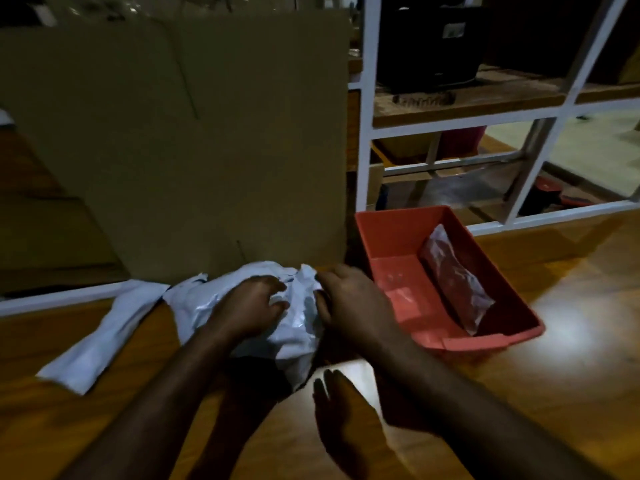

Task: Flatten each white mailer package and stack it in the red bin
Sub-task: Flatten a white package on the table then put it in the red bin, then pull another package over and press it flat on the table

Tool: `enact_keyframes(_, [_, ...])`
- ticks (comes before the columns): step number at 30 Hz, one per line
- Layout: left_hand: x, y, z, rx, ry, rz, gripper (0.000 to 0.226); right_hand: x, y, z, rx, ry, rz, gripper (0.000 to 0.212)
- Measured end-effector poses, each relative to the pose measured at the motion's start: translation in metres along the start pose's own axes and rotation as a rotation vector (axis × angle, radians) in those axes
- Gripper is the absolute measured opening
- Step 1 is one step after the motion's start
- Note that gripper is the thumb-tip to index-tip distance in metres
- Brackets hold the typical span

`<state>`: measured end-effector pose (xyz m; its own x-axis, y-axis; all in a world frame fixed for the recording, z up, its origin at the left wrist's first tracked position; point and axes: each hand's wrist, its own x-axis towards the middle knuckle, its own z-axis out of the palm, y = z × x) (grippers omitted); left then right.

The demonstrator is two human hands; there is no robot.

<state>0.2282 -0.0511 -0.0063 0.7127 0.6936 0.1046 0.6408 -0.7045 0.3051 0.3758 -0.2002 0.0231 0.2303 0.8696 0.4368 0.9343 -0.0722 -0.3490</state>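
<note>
A crumpled white mailer [298, 327] lies on the wooden table in front of me. My left hand [249, 306] presses down on its top with curled fingers digging into the plastic. My right hand [349, 299] grips its right edge, thumb tucked against the side. A second white mailer [104, 337] lies flat to the left, untouched. The red bin [391, 237] stands to the right of my hands, and one mailer [457, 282] leans inside it against the right wall.
A large cardboard sheet [194, 143] stands upright right behind the mailers. A white-framed shelf unit [367, 140] rises behind the bin. The wooden table [571, 358] stretches to the right and toward me.
</note>
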Motion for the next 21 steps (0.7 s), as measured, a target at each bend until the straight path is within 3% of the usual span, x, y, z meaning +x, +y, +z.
enact_keyframes(3, [-0.021, -0.017, 0.004, 0.015, -0.097, -0.026, 0.035, -0.004, -0.021, 0.044, 0.095, -0.214, 0.251, 0.031])
enact_keyframes(5, [-0.03, -0.028, 0.008, -0.005, -0.096, -0.025, 0.032, -0.009, -0.026, 0.072, 0.135, -0.302, 0.442, 0.053])
enact_keyframes(8, [-0.04, -0.042, 0.008, -0.065, -0.048, -0.039, 0.029, -0.014, -0.028, 0.102, 0.223, -0.402, 0.65, 0.097])
enact_keyframes(11, [-0.042, -0.046, 0.006, -0.091, -0.047, 0.0, 0.03, -0.017, -0.027, 0.117, 0.305, -0.397, 0.731, 0.11])
enact_keyframes(15, [-0.046, -0.042, 0.0, -0.017, 0.053, 0.11, 0.046, -0.022, -0.038, 0.091, 0.072, -0.242, 0.605, 0.072])
enact_keyframes(18, [-0.056, -0.032, -0.024, 0.151, 0.103, 0.276, 0.07, -0.026, -0.051, 0.057, -0.136, -0.162, 0.312, 0.065])
enact_keyframes(21, [-0.068, -0.035, -0.045, 0.424, 0.031, 0.34, 0.093, -0.036, -0.062, 0.047, -0.178, -0.014, -0.026, 0.046])
